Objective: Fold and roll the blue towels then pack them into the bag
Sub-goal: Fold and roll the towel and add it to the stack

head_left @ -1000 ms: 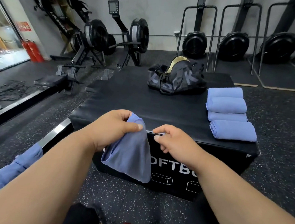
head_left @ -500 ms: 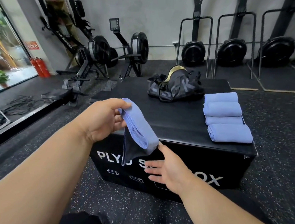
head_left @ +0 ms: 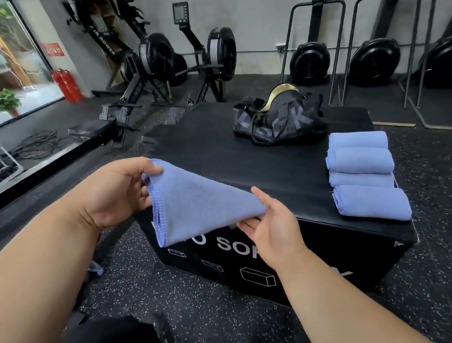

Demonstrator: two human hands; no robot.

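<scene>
A blue towel point(head_left: 197, 207) hangs spread in the air over the near edge of the black plyo box point(head_left: 220, 154). My left hand point(head_left: 118, 190) pinches its upper left corner between thumb and fingers. My right hand point(head_left: 272, 223) grips the towel's right corner, thumb on top and fingers beneath. Several rolled blue towels point(head_left: 360, 165) lie side by side on the right part of the box top. The black bag point(head_left: 280, 121) with a gold strap sits at the box's far side, slumped, its opening hard to make out.
Rowing machines point(head_left: 174, 59) stand on the floor beyond the box to the left. Bike-type machines point(head_left: 374, 61) line the back wall. Red fire extinguishers point(head_left: 64, 84) stand by the glass door on the left. Speckled rubber floor surrounds the box.
The towel hung bunched from my left hand; now my right hand has taken its other corner and both hands hold it spread out. The view has moved closer to the box.
</scene>
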